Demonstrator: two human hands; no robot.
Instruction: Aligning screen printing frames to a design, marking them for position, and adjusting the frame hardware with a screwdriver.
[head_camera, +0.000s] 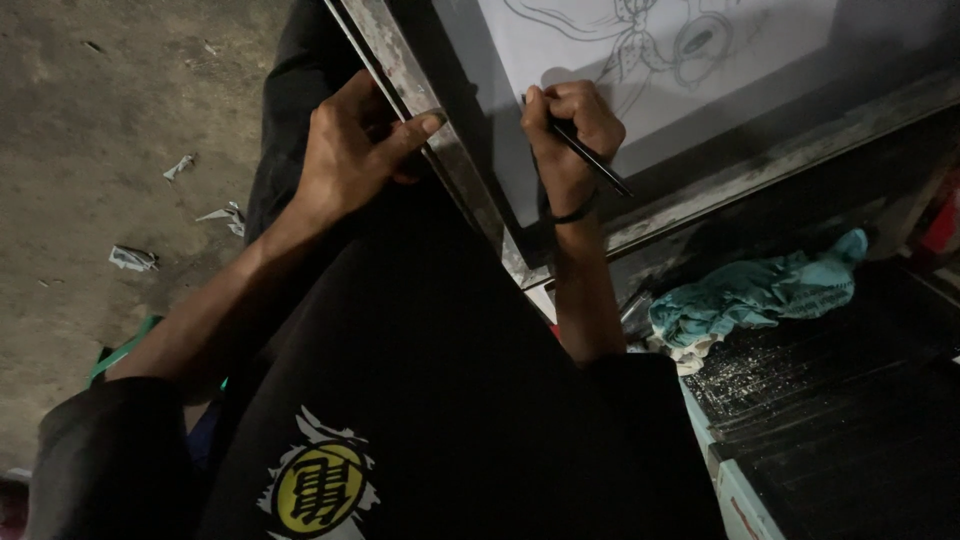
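Note:
A metal-framed board (455, 160) leans across my lap with a white sheet (560, 40) bearing a line drawing on it. My left hand (350, 150) grips the frame's left edge, thumb pressed on the rail. My right hand (570, 125) is closed around a thin black pencil (600, 165), its tip touching the paper at the sheet's lower left. A dark band circles my right wrist.
A crumpled teal cloth (760, 290) lies on a dark surface (850, 400) to my right. Bare concrete floor (100, 100) with small paper scraps (132, 258) spreads to the left. A green strap (125, 350) shows near my left elbow.

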